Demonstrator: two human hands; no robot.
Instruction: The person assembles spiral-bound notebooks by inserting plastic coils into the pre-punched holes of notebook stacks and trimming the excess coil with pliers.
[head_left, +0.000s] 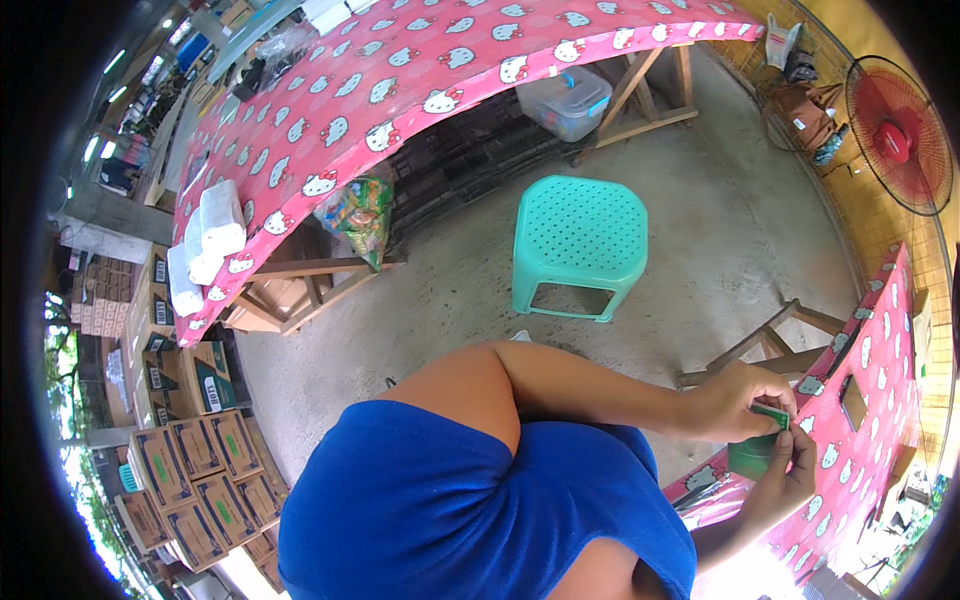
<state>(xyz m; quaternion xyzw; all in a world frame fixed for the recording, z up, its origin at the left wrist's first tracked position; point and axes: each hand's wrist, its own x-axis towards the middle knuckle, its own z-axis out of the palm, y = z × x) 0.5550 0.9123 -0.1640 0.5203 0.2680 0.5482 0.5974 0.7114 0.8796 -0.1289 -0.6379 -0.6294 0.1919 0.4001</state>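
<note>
Both my hands are together at the right, in front of a pink cartoon-patterned table (pixel 835 455). My left hand (pixel 748 400) is closed, thumb and fingers pinching the upper edge of a small flat green packet (pixel 752 457). From below, my right hand (pixel 785 478) grips the same packet, its fingertips close to the left thumb. The packet shows a darker green top edge and a lighter lower part. Fingers cover much of it, so its exact kind is unclear. A dark flat object (pixel 853 402) lies on the table beyond my hands.
A turquoise plastic stool (pixel 582 235) stands on the concrete floor. Behind it is a long pink-covered table (pixel 400 75) bearing white wrapped packs (pixel 220 218). A clear lidded bin (pixel 565 105) sits beneath. Stacked cartons (pixel 200 470) stand left; a red fan (pixel 893 143) is at far right.
</note>
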